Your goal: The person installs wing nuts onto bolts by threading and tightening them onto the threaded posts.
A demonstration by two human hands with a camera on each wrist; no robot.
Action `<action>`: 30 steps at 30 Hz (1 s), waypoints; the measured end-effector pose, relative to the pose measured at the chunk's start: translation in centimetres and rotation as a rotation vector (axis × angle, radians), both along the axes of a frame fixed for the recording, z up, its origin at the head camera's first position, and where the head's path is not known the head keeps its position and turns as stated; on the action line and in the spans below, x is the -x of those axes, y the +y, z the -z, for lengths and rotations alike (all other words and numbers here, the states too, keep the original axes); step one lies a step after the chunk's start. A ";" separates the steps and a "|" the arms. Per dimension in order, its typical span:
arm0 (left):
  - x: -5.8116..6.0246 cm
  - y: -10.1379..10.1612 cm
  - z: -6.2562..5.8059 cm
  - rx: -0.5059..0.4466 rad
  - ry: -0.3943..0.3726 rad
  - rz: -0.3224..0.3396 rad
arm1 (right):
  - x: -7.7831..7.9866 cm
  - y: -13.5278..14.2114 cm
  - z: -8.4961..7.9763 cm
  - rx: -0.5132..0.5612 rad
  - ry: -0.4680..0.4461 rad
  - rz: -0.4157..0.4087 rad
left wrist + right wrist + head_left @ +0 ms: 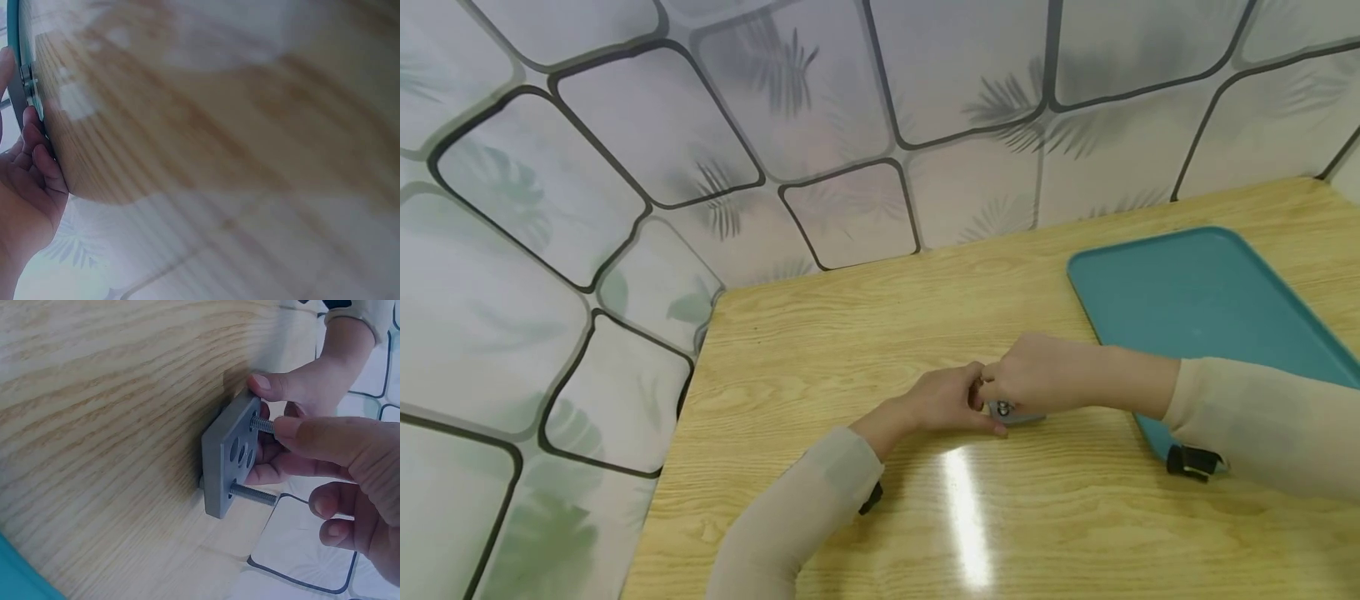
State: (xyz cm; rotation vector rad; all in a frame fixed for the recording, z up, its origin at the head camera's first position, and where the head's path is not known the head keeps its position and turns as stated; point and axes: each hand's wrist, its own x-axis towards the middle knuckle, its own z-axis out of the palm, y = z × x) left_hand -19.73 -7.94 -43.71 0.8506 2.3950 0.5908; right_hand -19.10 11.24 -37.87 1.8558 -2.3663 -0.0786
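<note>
A grey rectangular plate (217, 469) with several round holes stands out in the right wrist view. Two threaded bolts pass through it: one bolt (253, 493) has its shank bare, the other bolt (264, 425) meets the right thumb. My left hand (942, 402) grips the plate by its edge, thumb on one side and fingers behind. With thumb and forefinger, my right hand (1041, 372) pinches the end of that second bolt; its other fingers are curled loosely. In the head view the right hand covers much of the plate. Only the plate's thin edge (17, 100) shows in the left wrist view.
A teal tray (1187, 292) lies on the wood-grain table (820, 333), under and beyond the right forearm. Patterned wall covering (850, 212) rises along the table's back and left edges. Dark wrist straps (1192, 461) show at the sleeves.
</note>
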 end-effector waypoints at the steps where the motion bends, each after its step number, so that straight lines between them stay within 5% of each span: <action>1: 0.0 0.0 0.0 0.001 0.001 -0.004 | 0.0 0.0 0.0 -0.008 0.013 -0.002; 10: 0.2 0.0 0.2 -0.022 0.018 0.003 | -0.1 0.1 -0.1 -0.058 -0.032 0.092; 18: 0.2 0.0 0.0 -0.009 0.012 0.006 | 0.2 0.2 -0.3 0.012 -0.046 0.023; 23: 0.0 0.1 -0.1 -0.001 0.026 -0.006 | -0.1 0.0 -0.4 -0.036 0.023 -0.058; 30: 0.0 0.4 0.0 0.018 0.065 0.010 | -0.4 0.0 -0.3 -0.037 -0.065 0.020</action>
